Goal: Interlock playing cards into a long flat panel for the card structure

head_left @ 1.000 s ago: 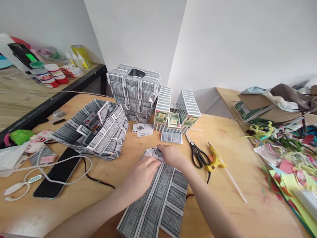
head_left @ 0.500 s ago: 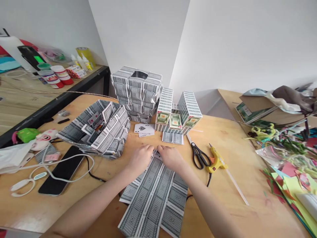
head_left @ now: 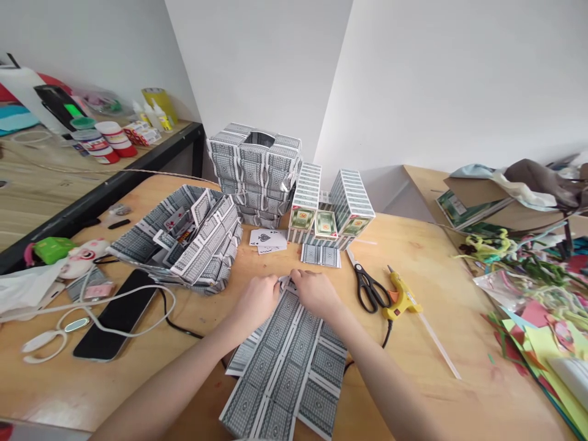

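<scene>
A long panel of joined playing cards [head_left: 275, 361], grey patterned backs up, lies on the table in front of me. At its far end my left hand [head_left: 261, 297] is closed on the left corner. My right hand [head_left: 313, 289] pinches the same far edge just beside it. Between the fingers a small bit of white card edge shows; the fingertips are partly hidden. Further card strips [head_left: 324, 380] stick out under the panel on both sides. Beyond my hands lie an ace of spades [head_left: 265, 237] and a small joined-card piece [head_left: 320, 255].
Black scissors [head_left: 370, 288] and a yellow glue gun [head_left: 400, 297] lie to the right. A card-built basket [head_left: 206, 245], a tall card-built box [head_left: 257, 177] and stacked card packs [head_left: 351, 202] stand behind. A phone [head_left: 114, 318] with white cable lies left; craft scraps [head_left: 542, 331] fill the far right.
My left hand has shifted slightly left and down, opening a small gap from my right hand. The card strip under the panel's left side has moved a little.
</scene>
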### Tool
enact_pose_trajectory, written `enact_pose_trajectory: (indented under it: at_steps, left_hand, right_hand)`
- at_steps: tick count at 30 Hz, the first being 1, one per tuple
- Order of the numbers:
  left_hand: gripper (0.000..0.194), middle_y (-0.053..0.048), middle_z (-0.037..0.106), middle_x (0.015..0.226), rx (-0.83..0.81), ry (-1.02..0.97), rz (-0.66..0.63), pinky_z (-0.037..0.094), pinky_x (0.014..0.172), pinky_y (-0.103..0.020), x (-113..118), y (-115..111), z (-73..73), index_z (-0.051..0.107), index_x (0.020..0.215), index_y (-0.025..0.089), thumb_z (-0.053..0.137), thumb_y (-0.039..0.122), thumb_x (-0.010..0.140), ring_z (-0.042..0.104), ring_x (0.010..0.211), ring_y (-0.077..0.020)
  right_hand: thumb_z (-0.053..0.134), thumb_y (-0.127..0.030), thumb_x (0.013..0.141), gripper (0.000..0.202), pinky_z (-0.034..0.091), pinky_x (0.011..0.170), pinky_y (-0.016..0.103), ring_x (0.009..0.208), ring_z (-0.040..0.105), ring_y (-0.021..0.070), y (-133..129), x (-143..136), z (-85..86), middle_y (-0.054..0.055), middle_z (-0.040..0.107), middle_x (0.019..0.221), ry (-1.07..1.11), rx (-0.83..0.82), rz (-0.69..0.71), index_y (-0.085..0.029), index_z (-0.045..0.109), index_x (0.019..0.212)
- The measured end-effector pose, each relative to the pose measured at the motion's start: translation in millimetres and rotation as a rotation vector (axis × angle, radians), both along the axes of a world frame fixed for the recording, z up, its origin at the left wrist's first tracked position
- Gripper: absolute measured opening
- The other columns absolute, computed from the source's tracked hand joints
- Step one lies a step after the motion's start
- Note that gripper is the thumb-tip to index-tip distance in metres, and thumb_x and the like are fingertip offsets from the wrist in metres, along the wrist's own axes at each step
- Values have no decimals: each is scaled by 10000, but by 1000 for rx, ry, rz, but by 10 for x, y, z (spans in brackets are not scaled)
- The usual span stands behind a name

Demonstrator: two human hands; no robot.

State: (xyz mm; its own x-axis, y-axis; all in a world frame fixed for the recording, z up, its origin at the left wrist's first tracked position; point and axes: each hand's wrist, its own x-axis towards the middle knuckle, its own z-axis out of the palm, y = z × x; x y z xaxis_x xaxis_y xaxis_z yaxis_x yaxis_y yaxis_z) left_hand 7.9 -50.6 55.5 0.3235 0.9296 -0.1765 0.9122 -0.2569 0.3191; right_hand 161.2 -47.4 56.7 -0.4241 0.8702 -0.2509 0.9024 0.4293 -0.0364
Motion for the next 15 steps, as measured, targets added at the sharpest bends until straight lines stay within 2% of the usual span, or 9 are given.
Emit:
enact_pose_trajectory:
  at_steps: [5,11,13,15]
  left_hand:
    - [284,-107,667,768,44,-16,20,419,603,-293,92,46,-22,599,796,148,326,177,871,639,727,-224]
    - [281,-129,671,789,73,4,76,447,636,-315,132,254,-26,616,851,128,342,189,869,646,768,-253]
    - [285,-132,672,788,64,-1,125,461,638,-331,116,306,-36,601,969,116,346,199,872,649,758,-261]
    - [357,-142,669,871,84,-68,163,476,668,-340,91,290,-28,476,1192,90,373,190,864,647,801,-258]
  right_hand:
    - [335,-138,871,172,418,662,267,867,586,200,87,-47,-2,107,620,959,-20,3,19,-156,477,968]
    - [316,-189,897,207,411,677,261,900,586,195,289,-17,50,93,623,1001,1,23,-5,-175,495,998]
    - [306,-244,907,237,403,676,257,912,588,192,351,55,87,74,620,1041,46,14,-34,-205,506,1029]
    - [302,-264,908,266,393,689,256,927,587,191,398,144,112,54,627,1047,76,-7,-71,-230,520,1055]
